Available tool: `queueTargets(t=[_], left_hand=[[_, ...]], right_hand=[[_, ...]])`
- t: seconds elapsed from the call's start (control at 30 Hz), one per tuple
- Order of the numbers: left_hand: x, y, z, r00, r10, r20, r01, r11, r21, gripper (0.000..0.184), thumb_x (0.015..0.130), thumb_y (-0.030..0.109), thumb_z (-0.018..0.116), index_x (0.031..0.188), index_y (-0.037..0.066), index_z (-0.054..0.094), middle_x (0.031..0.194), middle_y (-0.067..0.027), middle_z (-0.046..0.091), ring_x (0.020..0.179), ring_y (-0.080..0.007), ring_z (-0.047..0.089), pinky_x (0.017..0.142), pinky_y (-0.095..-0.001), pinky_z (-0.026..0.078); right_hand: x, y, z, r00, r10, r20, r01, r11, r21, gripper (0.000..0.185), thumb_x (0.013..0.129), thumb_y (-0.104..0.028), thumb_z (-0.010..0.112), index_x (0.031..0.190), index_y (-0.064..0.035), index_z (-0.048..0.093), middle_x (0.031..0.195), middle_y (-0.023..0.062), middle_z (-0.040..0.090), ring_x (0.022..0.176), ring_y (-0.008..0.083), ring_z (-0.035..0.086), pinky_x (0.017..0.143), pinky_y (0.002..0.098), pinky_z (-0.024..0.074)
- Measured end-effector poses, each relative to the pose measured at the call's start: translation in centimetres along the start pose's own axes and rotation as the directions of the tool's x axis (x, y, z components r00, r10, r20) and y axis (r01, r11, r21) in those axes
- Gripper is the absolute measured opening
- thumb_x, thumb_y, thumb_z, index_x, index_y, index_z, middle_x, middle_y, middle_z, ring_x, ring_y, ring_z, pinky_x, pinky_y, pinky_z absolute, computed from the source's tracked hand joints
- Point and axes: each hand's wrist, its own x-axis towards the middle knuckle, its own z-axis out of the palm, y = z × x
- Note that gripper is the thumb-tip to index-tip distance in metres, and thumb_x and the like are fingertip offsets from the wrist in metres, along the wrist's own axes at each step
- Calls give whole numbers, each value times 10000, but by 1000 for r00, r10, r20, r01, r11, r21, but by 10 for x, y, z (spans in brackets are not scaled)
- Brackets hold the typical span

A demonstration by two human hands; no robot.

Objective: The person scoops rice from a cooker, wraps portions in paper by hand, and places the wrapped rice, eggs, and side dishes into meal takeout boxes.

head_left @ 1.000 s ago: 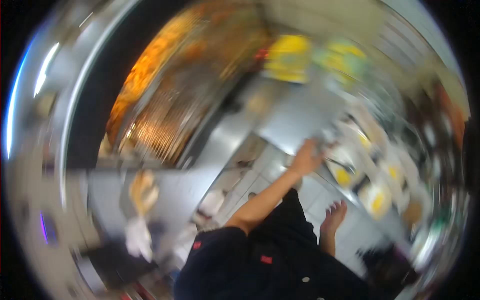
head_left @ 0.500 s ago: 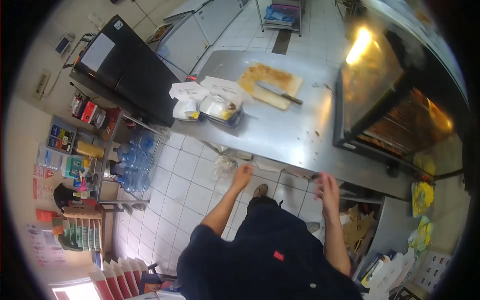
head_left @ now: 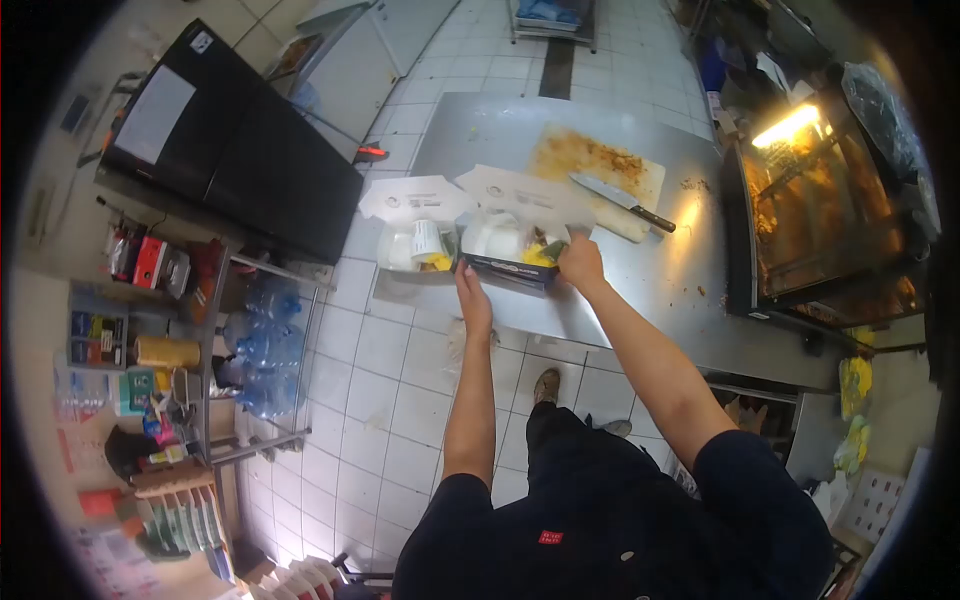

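Two takeaway boxes with raised white lids stand side by side on the steel table. At the right box, my left hand presses its fingers against the left front corner. My right hand is closed around the right end of the same box. Inside it are white compartments and some yellow and green food. The left box holds a white paper-wrapped item and something yellow; my left hand is close to its right edge.
A knife lies on a stained cutting board behind the boxes. To the right stands a lit glass-fronted warming cabinet. A black fridge and a rack with large water bottles are on the left.
Both hands have moved forward from in front of the table to the right takeaway box and taken hold of its ends. The view has shifted, with the boxes now nearer its middle.
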Motion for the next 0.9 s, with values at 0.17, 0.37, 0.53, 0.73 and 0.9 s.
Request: queueTargets(t=[0.17,0.37,0.53,0.73,0.9], left_hand=[[32,-8,12,989,-68,133,55,993,101,482,1066,358,420,1250,-48,604,1201,-204,646,1054,-305,611,929,-383,464],[48,18,44,898,136,418,-418,558,717,301,995,198,484,964,-47,656,955,-239,650,930,-422,601,828,-499,470],[52,-23,23,877,242,414,-477,524,705,263,951,110,489,1094,-55,637,1111,-274,645,1087,-444,585,972,-491,456],[1,34,-7,840,267,472,-528,599,602,497,1085,329,376,1222,-103,579,1198,-322,617,1108,-458,580,1000,-484,444],[-121,141,70,796,-6,606,-461,643,611,497,1092,320,372,1229,-122,551,1214,-326,590,1121,-428,575,983,-457,442]], right_hand=[[-39,19,-82,1000,-4,-19,10,929,369,257,942,-96,561,1130,71,616,841,232,708,577,289,709,520,362,581],[-177,89,-200,983,-22,-183,44,992,117,293,988,-156,586,1195,52,578,819,134,684,694,148,671,588,286,565],[-329,206,-234,857,455,-243,-197,724,661,381,1001,-215,606,1273,48,559,1027,100,671,805,145,667,613,275,583],[-495,289,-283,345,771,-536,-289,630,720,372,1006,-227,584,1285,18,565,983,81,660,797,141,660,580,297,611],[-530,442,-333,-60,662,-747,-287,706,648,302,980,-186,587,1193,27,611,980,187,696,665,229,719,525,328,578]])
